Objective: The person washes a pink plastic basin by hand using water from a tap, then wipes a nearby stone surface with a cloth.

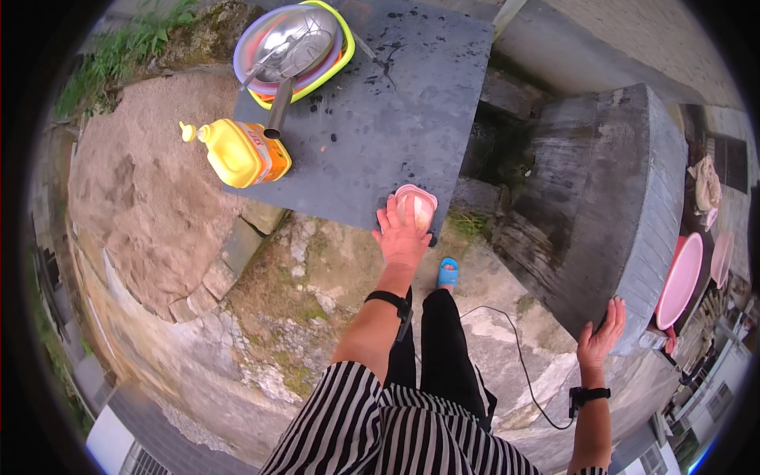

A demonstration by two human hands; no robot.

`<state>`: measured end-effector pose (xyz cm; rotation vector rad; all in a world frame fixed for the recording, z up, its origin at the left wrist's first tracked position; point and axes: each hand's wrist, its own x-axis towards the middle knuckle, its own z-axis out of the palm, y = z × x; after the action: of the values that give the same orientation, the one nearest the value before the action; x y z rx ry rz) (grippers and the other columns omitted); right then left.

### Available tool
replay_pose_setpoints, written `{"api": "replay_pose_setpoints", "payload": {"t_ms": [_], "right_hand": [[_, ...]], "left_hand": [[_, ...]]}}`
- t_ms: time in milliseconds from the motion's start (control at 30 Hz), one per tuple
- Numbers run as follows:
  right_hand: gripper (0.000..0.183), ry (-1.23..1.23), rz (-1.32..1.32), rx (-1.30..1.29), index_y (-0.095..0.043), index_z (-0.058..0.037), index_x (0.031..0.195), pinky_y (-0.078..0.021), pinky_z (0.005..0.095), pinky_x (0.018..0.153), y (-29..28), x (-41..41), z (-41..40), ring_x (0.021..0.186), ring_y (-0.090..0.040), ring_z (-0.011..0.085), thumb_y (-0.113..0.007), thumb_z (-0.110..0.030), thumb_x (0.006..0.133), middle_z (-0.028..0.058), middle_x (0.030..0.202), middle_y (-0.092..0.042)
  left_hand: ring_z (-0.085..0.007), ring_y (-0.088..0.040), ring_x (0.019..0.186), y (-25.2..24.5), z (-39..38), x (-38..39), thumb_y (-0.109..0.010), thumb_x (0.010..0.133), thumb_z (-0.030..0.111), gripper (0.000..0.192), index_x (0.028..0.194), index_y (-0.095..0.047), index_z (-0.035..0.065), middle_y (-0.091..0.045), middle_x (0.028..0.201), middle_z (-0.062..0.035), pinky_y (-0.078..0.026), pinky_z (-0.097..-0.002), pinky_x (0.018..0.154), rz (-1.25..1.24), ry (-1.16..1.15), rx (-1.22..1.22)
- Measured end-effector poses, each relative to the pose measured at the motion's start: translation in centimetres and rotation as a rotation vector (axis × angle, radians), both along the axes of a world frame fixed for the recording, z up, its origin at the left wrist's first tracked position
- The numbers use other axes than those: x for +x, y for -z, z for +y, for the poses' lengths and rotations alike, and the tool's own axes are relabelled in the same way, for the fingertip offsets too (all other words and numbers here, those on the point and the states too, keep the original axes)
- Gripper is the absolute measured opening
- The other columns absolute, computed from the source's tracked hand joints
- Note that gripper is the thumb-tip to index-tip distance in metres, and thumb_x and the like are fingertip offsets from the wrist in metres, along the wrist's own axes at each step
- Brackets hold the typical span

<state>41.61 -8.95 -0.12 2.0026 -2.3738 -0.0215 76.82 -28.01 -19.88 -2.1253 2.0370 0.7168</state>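
My left hand [401, 234] lies with spread fingers on a small pink plastic container [420, 205] near the close edge of a dark slab [380, 130]. Whether its fingers grip the container I cannot tell. At the lower right my right hand [602, 335] rests, fingers apart and holding nothing, on the corner of a concrete basin [650, 237]. A yellow jug [237, 154] with a pump top stands at the slab's left edge. Beyond it a metal pan [297, 41] holding metal utensils sits in stacked plastic basins [350, 50], its handle pointing towards me.
A large pink basin [680, 282] leans beyond the concrete basin, near a hanging cloth [706, 187]. Rough stones [219, 276] edge the sandy ground at left. A thin black cable [516, 338] runs over the ground beside my legs.
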Motion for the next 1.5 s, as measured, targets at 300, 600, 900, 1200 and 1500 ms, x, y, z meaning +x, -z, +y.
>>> {"api": "replay_pose_setpoints", "payload": {"t_ms": [300,600,900,1200,1500], "right_hand": [[0.057,-0.020,0.003,-0.007,-0.035,-0.0014,0.139,-0.0242,0.0500,0.108,0.1,-0.1,0.0,0.132,-0.034,0.0408,-0.045,-0.031,0.091,0.0201,0.140,-0.039],[0.056,0.001,0.026,-0.005,-0.035,-0.0011,0.139,-0.0248,0.0507,0.108,0.3,0.1,0.0,0.132,-0.034,0.0414,-0.044,-0.029,0.091,0.0209,0.139,-0.039],[0.056,0.002,0.046,0.023,-0.034,-0.0018,0.139,-0.0248,0.0509,0.108,0.1,0.2,0.1,0.132,-0.034,0.0405,-0.044,-0.030,0.091,0.0194,0.139,-0.040],[0.060,0.051,0.026,0.005,-0.037,-0.0029,0.136,-0.0241,0.0510,0.108,-0.1,0.4,0.0,0.132,-0.033,0.0405,-0.050,-0.023,0.082,0.0178,0.139,-0.040],[0.062,0.145,-0.045,-0.019,-0.046,-0.0097,0.130,-0.0276,0.0533,0.103,-1.2,0.7,-0.2,0.130,-0.037,0.0312,-0.058,-0.022,0.070,0.0082,0.137,-0.044]], "left_hand": [[-0.0374,-0.036,0.120,0.6,-1.7,5.3,-0.077,0.063,0.025,0.095,0.144,-0.027,0.0259,-0.029,0.139,-0.0103,-0.044,-0.0518,0.089,-0.002,-0.129,-0.208],[-0.0356,-0.035,0.123,0.1,-7.8,20.5,-0.080,0.060,0.020,0.097,0.143,-0.029,0.0268,-0.030,0.140,-0.0086,-0.042,-0.0519,0.091,-0.195,-0.062,-0.245],[-0.0332,-0.029,0.130,-0.5,-9.0,18.8,-0.086,0.058,0.030,0.103,0.143,-0.028,0.0296,-0.024,0.146,-0.0061,-0.038,-0.0567,0.095,-0.149,-0.125,-0.068],[-0.0349,-0.030,0.131,-2.8,-4.4,16.5,-0.082,0.065,0.023,0.095,0.144,-0.029,0.0220,-0.027,0.145,-0.0093,-0.036,-0.0552,0.095,-0.060,-0.107,-0.233],[-0.0363,-0.037,0.127,-7.1,4.9,8.3,-0.076,0.069,0.012,0.088,0.143,-0.029,0.0125,-0.035,0.139,-0.0167,-0.036,-0.0465,0.100,0.298,0.247,-0.066]]}}
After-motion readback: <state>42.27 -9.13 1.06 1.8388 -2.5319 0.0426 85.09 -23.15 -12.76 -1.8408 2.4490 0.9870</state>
